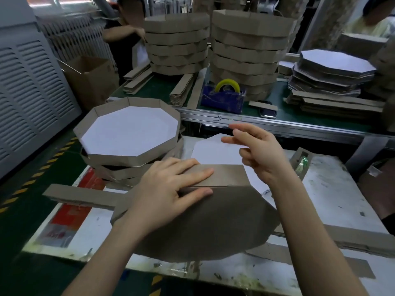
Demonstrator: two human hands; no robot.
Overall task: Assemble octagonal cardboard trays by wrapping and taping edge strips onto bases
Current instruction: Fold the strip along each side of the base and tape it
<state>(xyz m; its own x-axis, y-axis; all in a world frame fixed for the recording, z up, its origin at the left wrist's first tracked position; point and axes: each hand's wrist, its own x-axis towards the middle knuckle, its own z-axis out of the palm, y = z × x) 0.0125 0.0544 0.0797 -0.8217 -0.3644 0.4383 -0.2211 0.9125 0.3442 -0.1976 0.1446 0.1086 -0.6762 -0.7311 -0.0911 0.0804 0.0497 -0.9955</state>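
**Wrapping the edge strip, tape due next**

On the white bench [333,201] the octagonal base [203,227] stands tilted, brown underside toward the camera and white face away. The edge strip [226,175] lies along its top side, its loose tail running off to the left. This looks like the wrapping step, with one section seated and unfixed. Next it likely needs tape from the dispenser [224,97] on the far bench, well apart.

The left hand [171,189] lies flat across the seam, grip spread, fingers straight and pressing strip to base. The right hand [254,150] hovers above the white face, fingers loosely parted and pinching nothing I can make out.
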